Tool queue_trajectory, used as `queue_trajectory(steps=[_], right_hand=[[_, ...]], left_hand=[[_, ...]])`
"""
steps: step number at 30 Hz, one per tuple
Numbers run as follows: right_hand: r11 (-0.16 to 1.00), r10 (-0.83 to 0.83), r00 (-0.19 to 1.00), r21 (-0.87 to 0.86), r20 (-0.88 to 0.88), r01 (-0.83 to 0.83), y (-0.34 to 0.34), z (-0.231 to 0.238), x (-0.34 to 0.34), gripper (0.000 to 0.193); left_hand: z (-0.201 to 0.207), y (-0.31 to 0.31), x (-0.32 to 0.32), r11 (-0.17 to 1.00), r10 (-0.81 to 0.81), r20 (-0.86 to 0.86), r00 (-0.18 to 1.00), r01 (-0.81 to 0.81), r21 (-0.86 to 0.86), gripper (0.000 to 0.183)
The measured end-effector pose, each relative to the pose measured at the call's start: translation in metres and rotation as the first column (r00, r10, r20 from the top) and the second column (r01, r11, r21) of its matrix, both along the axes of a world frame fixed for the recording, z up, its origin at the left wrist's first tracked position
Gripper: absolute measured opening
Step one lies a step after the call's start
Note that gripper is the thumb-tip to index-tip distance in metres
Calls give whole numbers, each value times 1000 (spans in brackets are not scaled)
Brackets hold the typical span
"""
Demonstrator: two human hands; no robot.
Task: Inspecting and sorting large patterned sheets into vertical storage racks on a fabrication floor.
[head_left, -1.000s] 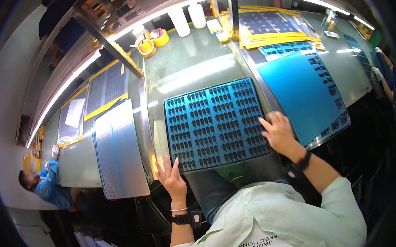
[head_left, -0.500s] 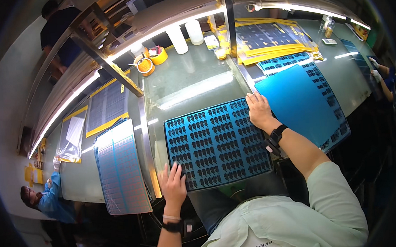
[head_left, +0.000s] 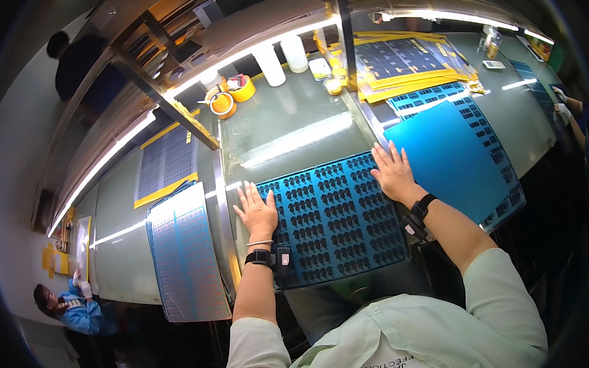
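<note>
A blue sheet printed with rows of small black shapes lies on the glass-topped table in front of me, its near edge reaching over the table's front. My left hand rests on its far left corner with the fingers spread. On the far right corner lies my right hand, flat, fingers apart. Neither hand grips anything. Just right of my right hand is a plain blue sheet on top of blue sheets with black printed blocks.
To the left lies a stack of silvery sheets with red grid lines. Yellow-edged films lie at the back right, tape rolls and white bottles at the back. A metal post rises there. Co-workers sit at both sides.
My left hand has moved up along the printed sheet's left edge to its far corner. My right hand has stayed near the far right corner, its fingers now more spread.
</note>
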State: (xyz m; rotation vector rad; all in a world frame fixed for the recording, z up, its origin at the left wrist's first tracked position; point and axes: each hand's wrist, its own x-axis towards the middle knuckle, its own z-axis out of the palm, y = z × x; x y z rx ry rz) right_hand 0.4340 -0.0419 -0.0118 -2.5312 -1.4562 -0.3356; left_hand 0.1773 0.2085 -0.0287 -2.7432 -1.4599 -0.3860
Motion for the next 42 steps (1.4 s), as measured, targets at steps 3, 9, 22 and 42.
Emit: queue_trajectory(steps=[3,9,22,42], right_hand=[[996,94,995,6,22,-94,-31,6,-24,56],[967,215,963,-105,-165,-234,-150,52,-120,64],[885,196,-591,-118,-783,450,-143,30,-108,31],[264,958,-16,863,-285,430,-132,283,68,47]], left_hand=[[-3,0,1,998,20,-25,999,-21,-51,66],[0,2,-5,998,48,-29,998,-49,-40,66],[18,-161,-153,981,-63,-32,998,56,-187,74],[61,-204,-70,974,-225,397,890,211,79,49]])
